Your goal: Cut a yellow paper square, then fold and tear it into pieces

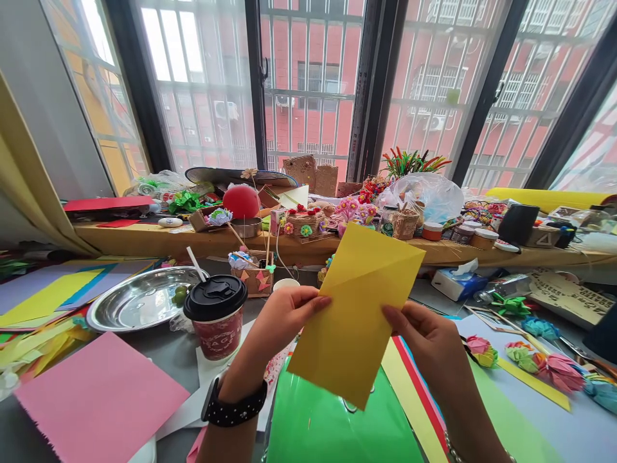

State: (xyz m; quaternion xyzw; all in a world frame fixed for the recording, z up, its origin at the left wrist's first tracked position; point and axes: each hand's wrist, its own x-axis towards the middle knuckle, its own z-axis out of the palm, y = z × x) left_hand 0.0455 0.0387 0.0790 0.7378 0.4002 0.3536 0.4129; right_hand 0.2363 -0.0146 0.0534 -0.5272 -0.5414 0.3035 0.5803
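Observation:
A yellow rectangular sheet of paper (359, 308) is held up, tilted, above a glossy green surface (337, 427). My left hand (292, 315), with a dark dotted watch band at the wrist, pinches its left edge between thumb and fingers. On the right edge, my right hand (421, 331) grips the same sheet with the thumb in front. A faint diagonal line crosses the upper part of the paper. The fingers behind the sheet are partly hidden.
A lidded cup with a straw (216, 321) and a metal plate (110, 305) stand left. Pink paper (103, 399) lies nearer. Paper flowers (562, 371) lie right. Craft items, jars and a red ball (241, 202) crowd the ledge (144, 239) under the windows.

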